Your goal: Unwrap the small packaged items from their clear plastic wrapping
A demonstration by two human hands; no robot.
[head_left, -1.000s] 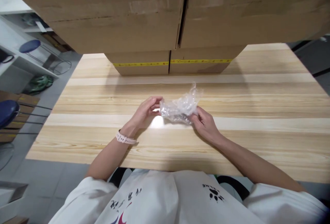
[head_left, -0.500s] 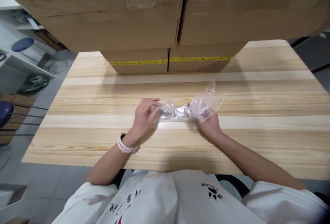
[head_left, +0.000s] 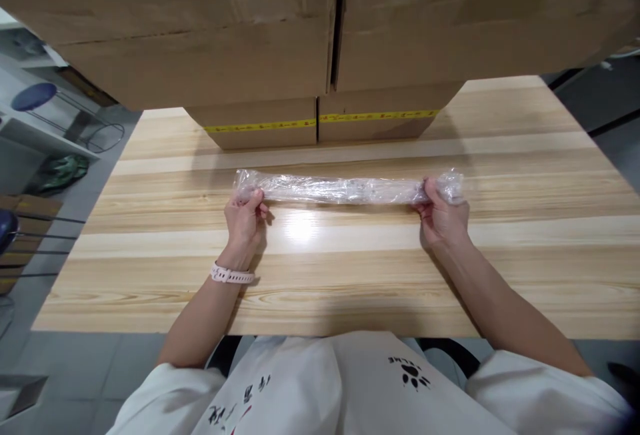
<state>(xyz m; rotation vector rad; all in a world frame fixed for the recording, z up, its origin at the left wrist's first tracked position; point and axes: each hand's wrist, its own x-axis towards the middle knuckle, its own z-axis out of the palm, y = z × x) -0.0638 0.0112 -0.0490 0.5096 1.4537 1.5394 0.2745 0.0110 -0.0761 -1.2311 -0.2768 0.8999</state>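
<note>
At mid-frame above the table (head_left: 320, 268), the left hand (head_left: 244, 218) and right hand (head_left: 443, 218) each pinch one end of the plastic bag (head_left: 345, 189) (stretched taut); pulling evenly should prevent tearing.

Wood table (head_left: 350, 275) w/ cardboard boxes (head_left: 320, 125).

The table (head_left: 350, 275) lies bare from its near edge up to the stretched plastic bag (head_left: 345, 189), which spans the middle between the left hand (head_left: 244, 216) and right hand (head_left: 443, 218). Along the far edge, 2 stacks of cardboard boxes (head_left: 320, 55) block the way; both far corners stay open.
</note>
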